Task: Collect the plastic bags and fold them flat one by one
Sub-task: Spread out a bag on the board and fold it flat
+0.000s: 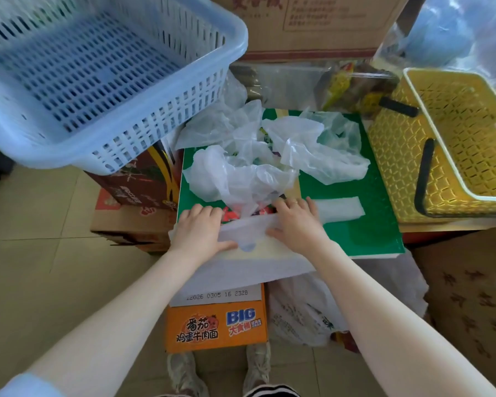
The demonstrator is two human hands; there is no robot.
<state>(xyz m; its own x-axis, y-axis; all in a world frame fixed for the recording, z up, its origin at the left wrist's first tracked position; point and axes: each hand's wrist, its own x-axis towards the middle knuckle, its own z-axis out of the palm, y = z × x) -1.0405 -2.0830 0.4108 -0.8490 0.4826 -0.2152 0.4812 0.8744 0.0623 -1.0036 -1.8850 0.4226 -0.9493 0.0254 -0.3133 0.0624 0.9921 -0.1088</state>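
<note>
Head view, one moment recorded: a green box top [355,213] serves as the work surface, and on it a translucent white plastic bag [242,233] is laid along the near edge, partly folded, its lower part hanging over that edge. The left hand [201,230] is pressed flat on the bag's left end, fingers straight and lying together, thumb laid along the fold. The right hand [295,222] is pressed on the bag's right end, fingers relaxed and slightly spread, a ring seen on one finger; nothing is pinched by either hand. A loose heap of crumpled plastic bags [269,150] is spread over the middle and far part of the box top, touching the bag under the hands. A folded bag strip [338,210] lies flat just beside the right hand, toward the right edge. A pale blue slotted basket [98,81] is set at the far left, resting on a dark carton [138,184]. A yellow lattice basket [453,138] with black handles stands at the right edge. An orange noodle carton [216,325] is seen below the near edge, on the tiled floor [40,253], with shoes [258,365] beside it.
</note>
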